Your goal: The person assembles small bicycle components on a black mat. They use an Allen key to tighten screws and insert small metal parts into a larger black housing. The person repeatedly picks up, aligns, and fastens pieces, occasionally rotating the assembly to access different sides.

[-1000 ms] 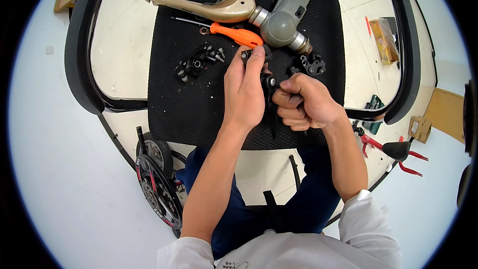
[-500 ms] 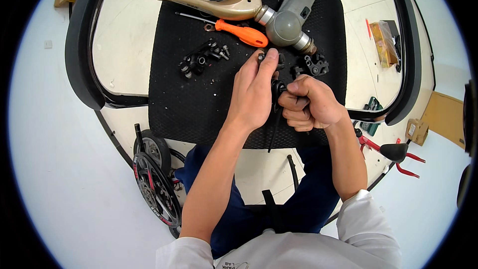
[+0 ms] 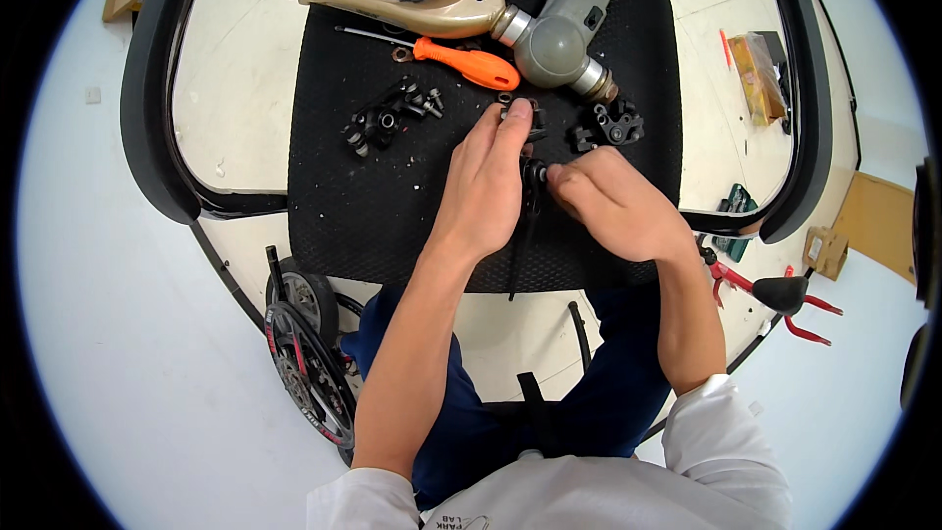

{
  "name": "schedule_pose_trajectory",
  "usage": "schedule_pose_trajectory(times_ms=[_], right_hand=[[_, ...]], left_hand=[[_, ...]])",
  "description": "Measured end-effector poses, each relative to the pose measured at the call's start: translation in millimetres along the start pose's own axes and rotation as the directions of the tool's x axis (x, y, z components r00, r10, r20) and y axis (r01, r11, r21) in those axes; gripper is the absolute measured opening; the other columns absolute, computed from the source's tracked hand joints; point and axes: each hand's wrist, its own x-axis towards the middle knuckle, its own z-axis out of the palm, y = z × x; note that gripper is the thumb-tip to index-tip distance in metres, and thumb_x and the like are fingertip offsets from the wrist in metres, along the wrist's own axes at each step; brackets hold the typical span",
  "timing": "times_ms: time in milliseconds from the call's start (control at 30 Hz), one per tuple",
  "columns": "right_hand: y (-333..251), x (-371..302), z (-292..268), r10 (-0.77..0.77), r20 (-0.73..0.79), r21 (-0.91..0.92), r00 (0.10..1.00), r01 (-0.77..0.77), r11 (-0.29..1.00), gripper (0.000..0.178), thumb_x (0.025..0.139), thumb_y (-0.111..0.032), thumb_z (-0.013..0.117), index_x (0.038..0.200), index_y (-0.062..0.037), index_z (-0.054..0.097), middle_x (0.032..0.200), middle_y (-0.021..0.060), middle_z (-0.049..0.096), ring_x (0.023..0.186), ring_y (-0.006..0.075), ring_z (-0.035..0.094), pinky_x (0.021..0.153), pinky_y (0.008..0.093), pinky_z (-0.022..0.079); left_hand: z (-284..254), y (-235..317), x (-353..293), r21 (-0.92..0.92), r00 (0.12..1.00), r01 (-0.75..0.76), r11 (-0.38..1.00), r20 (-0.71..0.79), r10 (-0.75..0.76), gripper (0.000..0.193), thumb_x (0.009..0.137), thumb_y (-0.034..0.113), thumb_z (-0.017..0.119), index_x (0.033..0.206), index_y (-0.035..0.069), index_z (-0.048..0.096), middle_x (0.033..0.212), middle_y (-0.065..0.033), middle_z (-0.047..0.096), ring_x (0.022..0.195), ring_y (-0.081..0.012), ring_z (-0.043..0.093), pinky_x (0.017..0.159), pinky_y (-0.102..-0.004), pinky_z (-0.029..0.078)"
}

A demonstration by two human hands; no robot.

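Note:
Over the front half of a black mesh chair seat point(image 3: 392, 226), my left hand point(image 3: 489, 175) is closed round a black mechanical part point(image 3: 533, 177), its thumb laid along the top. Much of that part is hidden by the palm, and a thin black tail hangs from its lower side. My right hand point(image 3: 623, 198) has curled fingers, thumb and forefinger pinching at the part's right side beside a small silver round end. Just past the left fingertips lies a small ring point(image 3: 504, 98). A black brake caliper point(image 3: 610, 126) rests beyond the right hand.
Across the seat's back lie a beige bike fork point(image 3: 442, 5) joined to a grey frame tube point(image 3: 589, 0), and an orange-handled screwdriver point(image 3: 466, 64). Black parts and bolts point(image 3: 392, 116) sit at left. Armrests point(image 3: 157, 88) flank the seat; a wheel point(image 3: 304, 363) stands on the floor.
My right hand has turned from a fist with its knuckles showing to back-up, fingertips now at the part's side. Both hands and the part have shifted slightly left; the whole view shifted slightly too.

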Motion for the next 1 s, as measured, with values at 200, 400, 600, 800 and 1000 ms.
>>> schedule_pose_trajectory(times_ms=[200,400,600,800,1000], right_hand=[[-14,3,6,-0.113,-0.136,-0.356,0.984,0.058,0.933,0.027,0.086,-0.017,0.054,0.071,0.0043,0.058,0.059,0.0217,0.056,0.057,0.041,0.057,0.057,0.0452,0.048],[-14,6,4,-0.27,-0.065,-0.523,0.961,0.198,0.829,0.025,0.081,-0.017,0.058,0.062,-0.0018,0.053,0.052,0.0163,0.054,0.049,0.0361,0.056,0.051,0.0428,0.047],[-12,13,-3,-0.364,0.083,-0.565,0.928,0.345,0.75,0.025,0.079,-0.017,0.059,0.061,-0.0023,0.052,0.049,0.0142,0.052,0.044,0.0346,0.054,0.047,0.0418,0.046],[-18,23,-4,-0.417,0.156,-0.606,0.895,0.42,0.675,0.024,0.077,-0.016,0.06,0.06,-0.002,0.051,0.049,0.012,0.05,0.043,0.0328,0.053,0.044,0.0412,0.044],[-44,39,-14,-0.539,0.439,-0.649,0.718,0.669,0.363,0.025,0.065,-0.02,0.065,0.056,-0.0054,0.048,0.051,0.0056,0.045,0.044,0.0257,0.049,0.041,0.036,0.039]], left_hand=[[2,3,-6,-0.187,0.972,0.21,0.96,-0.063,-0.225,0.037,0.097,0.043,0.051,0.1,0.006,0.059,0.083,-0.0015,0.058,0.066,-0.008,0.056,0.055,-0.0236,0.044],[-2,20,-9,-0.327,0.943,0.33,0.886,0.06,-0.329,0.032,0.095,0.042,0.054,0.098,0.01,0.057,0.068,0.003,0.055,0.046,-0.0048,0.051,0.034,-0.0213,0.033],[-4,26,-13,-0.327,0.927,0.371,0.869,0.074,-0.368,0.03,0.096,0.042,0.052,0.092,0.013,0.057,0.066,0.0038,0.052,0.045,-0.0034,0.048,0.033,-0.0208,0.031],[-13,28,-15,-0.369,0.912,0.411,0.834,0.16,-0.378,0.03,0.097,0.042,0.049,0.09,0.013,0.056,0.064,0.0034,0.052,0.042,-0.0041,0.047,0.032,-0.0209,0.031],[-18,23,-25,-0.275,0.762,0.55,0.789,0.552,-0.339,0.044,0.1,0.047,0.036,0.098,0.007,0.056,0.071,-0.0036,0.057,0.051,-0.0091,0.055,0.036,-0.0244,0.037]])
